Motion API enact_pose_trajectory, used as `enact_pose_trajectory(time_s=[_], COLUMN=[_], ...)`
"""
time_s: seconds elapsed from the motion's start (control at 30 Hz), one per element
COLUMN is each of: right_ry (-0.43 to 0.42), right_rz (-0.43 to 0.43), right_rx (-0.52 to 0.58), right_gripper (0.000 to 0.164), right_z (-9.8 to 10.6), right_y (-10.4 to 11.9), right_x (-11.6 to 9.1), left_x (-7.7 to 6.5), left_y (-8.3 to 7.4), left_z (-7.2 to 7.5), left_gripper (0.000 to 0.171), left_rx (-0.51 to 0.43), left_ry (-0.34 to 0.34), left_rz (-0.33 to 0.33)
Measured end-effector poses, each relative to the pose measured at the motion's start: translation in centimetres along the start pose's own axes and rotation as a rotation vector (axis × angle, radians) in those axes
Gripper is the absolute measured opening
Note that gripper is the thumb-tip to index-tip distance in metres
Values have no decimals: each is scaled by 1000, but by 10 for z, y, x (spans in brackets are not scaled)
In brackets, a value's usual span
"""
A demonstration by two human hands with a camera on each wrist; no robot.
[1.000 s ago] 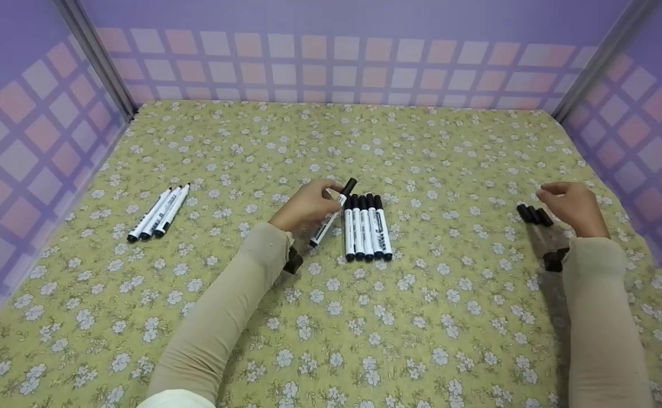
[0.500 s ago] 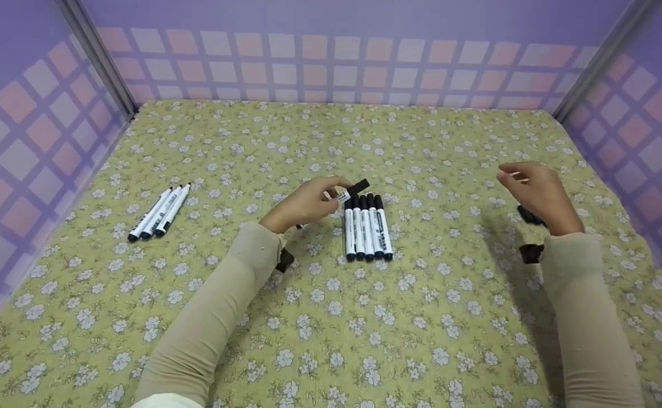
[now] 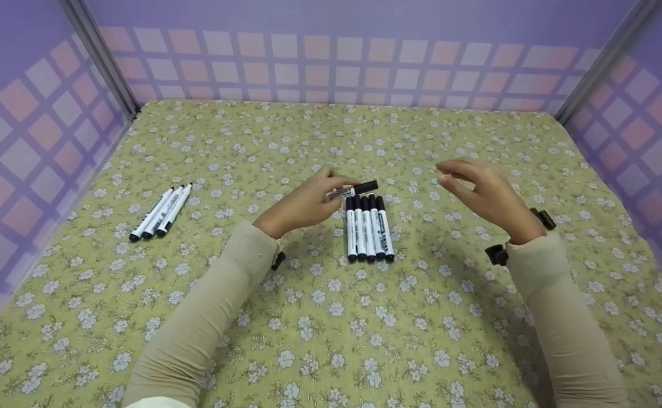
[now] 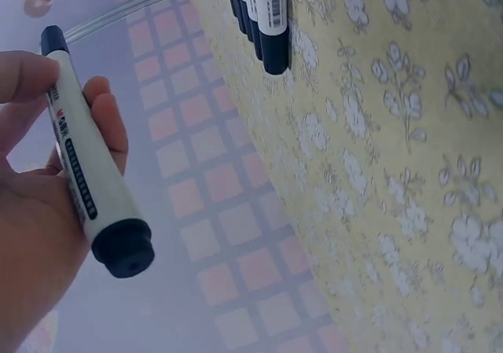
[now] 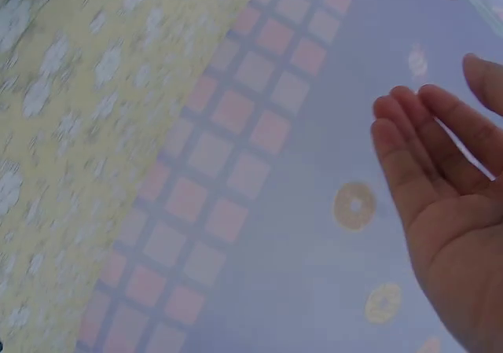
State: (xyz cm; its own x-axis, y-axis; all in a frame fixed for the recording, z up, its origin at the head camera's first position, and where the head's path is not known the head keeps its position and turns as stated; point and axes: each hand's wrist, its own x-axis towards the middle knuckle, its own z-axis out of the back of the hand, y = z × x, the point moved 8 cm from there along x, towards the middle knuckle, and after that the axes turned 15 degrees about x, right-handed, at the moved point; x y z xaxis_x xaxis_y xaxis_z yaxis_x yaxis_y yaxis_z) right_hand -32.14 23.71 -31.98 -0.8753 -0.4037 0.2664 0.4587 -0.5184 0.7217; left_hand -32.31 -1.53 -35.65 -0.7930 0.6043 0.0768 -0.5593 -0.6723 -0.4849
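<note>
My left hand point(image 3: 311, 199) grips a white marker point(image 4: 88, 148) with its black cap point(image 3: 366, 186) on, pointing right. It is held above the far end of a row of several capped markers point(image 3: 370, 235). In the left wrist view, thumb and fingers wrap the barrel, the dark end plug facing the camera. My right hand point(image 3: 483, 192) hovers right of the row, holding nothing, its fingers loosely bent and apart from the thumb. The right wrist view shows the same bare palm and fingers point(image 5: 440, 164).
Three uncapped markers point(image 3: 162, 212) lie side by side at the left of the flowered cloth point(image 3: 285, 317). Loose black caps point(image 3: 545, 218) lie at the right, partly hidden behind my right wrist. Purple checked panels point(image 3: 364, 62) enclose the back and sides.
My right hand has moved left from beside the loose caps toward the row. My left hand has lifted its marker and turned it, so the cap now points right.
</note>
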Motion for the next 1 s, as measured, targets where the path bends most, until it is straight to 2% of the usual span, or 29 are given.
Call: enact_pose_trajectory(time_s=[0.2, 0.43, 0.67, 1.0], right_ry=[41, 104, 161, 158], right_rz=[152, 351, 398, 432], right_rx=[-46, -117, -150, -120], right_gripper=[40, 38, 39, 32], right_z=[-25, -56, -76, -84], right_y=[28, 60, 72, 78], right_x=[6, 9, 9, 10], left_x=[-6, -13, -18, -22], left_y=[-15, -36, -49, -55], left_z=[7, 12, 15, 16], left_gripper=[36, 30, 26, 25], left_rx=[157, 354, 434, 487], left_ry=[-77, -175, -267, -307], left_rz=[-122, -255, -339, -367])
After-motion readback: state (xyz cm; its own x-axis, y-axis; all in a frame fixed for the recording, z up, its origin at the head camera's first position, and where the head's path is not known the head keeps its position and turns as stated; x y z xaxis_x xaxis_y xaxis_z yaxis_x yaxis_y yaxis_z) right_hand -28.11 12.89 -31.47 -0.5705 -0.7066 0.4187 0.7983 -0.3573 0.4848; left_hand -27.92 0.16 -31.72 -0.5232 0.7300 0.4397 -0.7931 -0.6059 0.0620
